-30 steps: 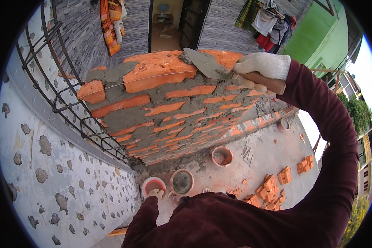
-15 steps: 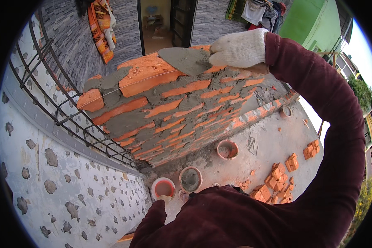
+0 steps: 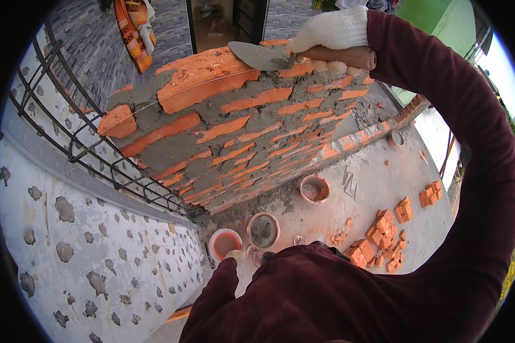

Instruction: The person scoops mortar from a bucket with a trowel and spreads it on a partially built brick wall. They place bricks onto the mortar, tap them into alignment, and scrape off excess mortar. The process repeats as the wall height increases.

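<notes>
My right hand [image 3: 333, 33], in a white knit glove, is closed around the wooden handle of a trowel [image 3: 261, 57]. Grey mortar coats the trowel's blade, which lies by the top course of a brick wall [image 3: 229, 108], next to a large orange brick [image 3: 203, 80]. A thin string line runs along that brick's front. Low at my left side is my gloved left hand [image 3: 233, 255], beside a white-rimmed bucket [image 3: 224, 244] with a red inside; its fingers are mostly hidden.
A steel rebar cage [image 3: 77, 134] stands at the wall's left end, beside a pitted pale wall [image 3: 80, 240]. On the floor are a mortar bucket [image 3: 263, 230], another bucket [image 3: 315, 189] and loose brick piles [image 3: 381, 231]. Behind, a doorway [image 3: 217, 28] opens.
My right hand has turned the trowel: its blade looks narrower and the wooden handle now shows. The whole view has shifted, with the wall sitting higher. My left hand stays by the bucket.
</notes>
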Motion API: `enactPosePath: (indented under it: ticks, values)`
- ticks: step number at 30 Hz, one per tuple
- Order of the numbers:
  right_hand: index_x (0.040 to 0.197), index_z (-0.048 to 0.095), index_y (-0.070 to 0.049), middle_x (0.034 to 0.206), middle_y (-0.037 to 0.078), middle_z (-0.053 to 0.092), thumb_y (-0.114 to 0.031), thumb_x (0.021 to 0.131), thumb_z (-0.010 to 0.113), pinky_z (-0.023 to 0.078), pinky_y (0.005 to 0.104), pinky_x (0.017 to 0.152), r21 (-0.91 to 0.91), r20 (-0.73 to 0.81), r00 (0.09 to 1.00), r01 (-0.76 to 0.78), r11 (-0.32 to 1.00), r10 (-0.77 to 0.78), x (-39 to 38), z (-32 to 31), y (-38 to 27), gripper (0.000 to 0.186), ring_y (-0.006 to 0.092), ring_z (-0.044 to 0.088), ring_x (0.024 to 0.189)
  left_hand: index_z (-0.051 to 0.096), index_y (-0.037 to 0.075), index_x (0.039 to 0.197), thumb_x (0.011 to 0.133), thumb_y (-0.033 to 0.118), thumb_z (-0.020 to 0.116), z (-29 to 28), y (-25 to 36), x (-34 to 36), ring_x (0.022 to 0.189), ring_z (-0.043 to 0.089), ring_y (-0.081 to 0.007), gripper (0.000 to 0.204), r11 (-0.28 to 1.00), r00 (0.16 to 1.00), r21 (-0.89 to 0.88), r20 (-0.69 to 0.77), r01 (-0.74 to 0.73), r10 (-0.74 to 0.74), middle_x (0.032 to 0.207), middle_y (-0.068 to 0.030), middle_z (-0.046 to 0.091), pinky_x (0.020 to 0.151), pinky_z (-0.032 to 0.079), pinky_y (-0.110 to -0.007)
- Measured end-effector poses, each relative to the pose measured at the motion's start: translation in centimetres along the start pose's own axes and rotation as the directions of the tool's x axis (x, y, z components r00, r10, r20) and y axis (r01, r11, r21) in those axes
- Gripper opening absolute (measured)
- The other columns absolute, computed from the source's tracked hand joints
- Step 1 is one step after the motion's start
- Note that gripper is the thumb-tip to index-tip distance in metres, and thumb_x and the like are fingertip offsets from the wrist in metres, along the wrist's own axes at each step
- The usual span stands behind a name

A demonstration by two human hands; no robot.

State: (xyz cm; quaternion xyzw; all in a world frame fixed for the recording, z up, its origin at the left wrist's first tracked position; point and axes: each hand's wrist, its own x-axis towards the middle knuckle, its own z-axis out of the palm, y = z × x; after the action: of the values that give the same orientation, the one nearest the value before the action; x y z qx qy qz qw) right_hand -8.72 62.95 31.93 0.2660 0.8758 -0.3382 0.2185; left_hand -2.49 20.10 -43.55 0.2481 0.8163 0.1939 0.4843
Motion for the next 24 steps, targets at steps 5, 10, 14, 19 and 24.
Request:
enactPosePath:
  ticks: [5, 10, 14, 19, 24]
  values:
    - [0.125, 0.06, -0.002, 0.077, 0.005, 0.064, -0.035, 0.106, 0.055, 0.046, 0.0276, 0.037, -0.358, -0.124, 0.942, 0.251, 0.899, -0.312, -6.0, -2.6, 9.3, 0.039, 0.0123, 0.057, 0.048, 0.075, 0.007, 0.117, 0.092, 0.045, 0.053, 1.1, 2.0, 0.4, 0.117, 0.066, -0.0403, 0.05, 0.991, 1.0, -0.134, -0.023, -0.004, 0.0, 0.12, -0.0224, 0.072, 0.102, 0.049, -0.048]
    - [0.127, 0.06, -0.002, 0.09, 0.018, 0.068, -0.019, 0.092, 0.066, 0.057, 0.0409, 0.075, -0.615, -0.413, 0.843, 0.021, 0.789, -0.344, -9.4, 3.4, 15.3, 0.039, 0.0361, 0.071, 0.085, 0.072, 0.008, 0.124, 0.099, 0.041, 0.048, 5.5, -0.9, -2.4, 0.12, 0.065, -0.0378, 0.048, 0.998, 0.998, 0.054, -0.059, 0.012, -0.009, 0.129, -0.0202, 0.069, 0.104, 0.049, -0.048]
    - [0.123, 0.06, -0.004, 0.097, 0.018, 0.066, -0.021, 0.092, 0.071, 0.057, 0.0444, 0.074, -0.577, -0.509, 0.603, 0.291, 0.763, -0.614, -3.4, 12.4, 20.5, 0.037, 0.0377, 0.071, 0.088, 0.067, 0.011, 0.134, 0.104, 0.028, 0.047, 10.0, -2.8, -2.7, 0.125, 0.063, -0.0343, 0.04, 0.922, 0.991, 0.387, 0.13, -0.033, -0.019, 0.135, -0.0179, 0.067, 0.107, 0.048, -0.047]
    - [0.124, 0.058, -0.008, 0.101, 0.015, 0.065, -0.023, 0.093, 0.071, 0.057, 0.0433, 0.071, -0.638, -0.559, 0.416, 0.337, 0.692, -0.717, 7.3, 13.2, 21.5, 0.037, 0.0372, 0.07, 0.087, 0.067, 0.01, 0.132, 0.105, 0.029, 0.044, 10.5, 2.6, -3.1, 0.126, 0.063, -0.035, 0.04, 0.91, 0.989, 0.414, 0.119, 0.032, -0.088, 0.134, -0.0188, 0.067, 0.107, 0.048, -0.047]
    - [0.126, 0.061, -0.004, 0.097, 0.016, 0.072, -0.021, 0.094, 0.07, 0.058, 0.0428, 0.07, -0.51, -0.644, 0.414, 0.394, 0.765, -0.643, 8.9, 11.8, 28.6, 0.038, 0.0348, 0.073, 0.084, 0.073, 0.007, 0.119, 0.098, 0.043, 0.058, 13.2, 16.3, -8.2, 0.117, 0.067, -0.0383, 0.044, 0.903, 0.96, -0.417, -0.193, 0.106, -0.202, 0.124, -0.0194, 0.071, 0.1, 0.05, -0.048]
